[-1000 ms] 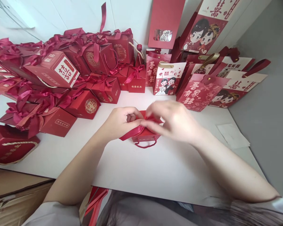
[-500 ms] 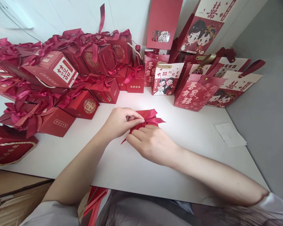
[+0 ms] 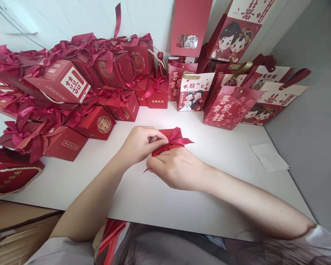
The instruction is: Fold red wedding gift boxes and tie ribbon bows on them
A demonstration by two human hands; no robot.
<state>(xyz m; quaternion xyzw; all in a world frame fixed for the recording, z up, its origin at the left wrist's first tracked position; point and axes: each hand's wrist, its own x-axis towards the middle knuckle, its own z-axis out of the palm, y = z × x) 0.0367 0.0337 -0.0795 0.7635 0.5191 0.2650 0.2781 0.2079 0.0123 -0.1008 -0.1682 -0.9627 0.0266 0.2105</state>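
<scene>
A small red gift box [image 3: 164, 134] sits on the white table in front of me, partly covered by both hands. Across its top lies a dark pink satin ribbon [image 3: 179, 140], gathered at the middle, with a loop and a pointed tail to the right. My left hand [image 3: 140, 144] is closed, pinching the ribbon at its gathered middle between thumb and forefinger. Curled over the near side of the box, my right hand [image 3: 176, 167] is closed on the ribbon; its fingertips are hidden. One ribbon tip pokes out to the left below that hand.
Several red boxes with ribbon bows [image 3: 63, 141] are piled at the left. Printed paper gift bags [image 3: 231, 108] stand at the back right. A white paper [image 3: 269, 157] lies near the grey wall [image 3: 314, 110]. A cardboard box [image 3: 24, 230] is below the table's front edge.
My right hand has shifted slightly left, its fingers curling tighter. Less of the ribbon tail shows at its left, and the loop on top stands a little fuller. My left hand keeps its pinch.
</scene>
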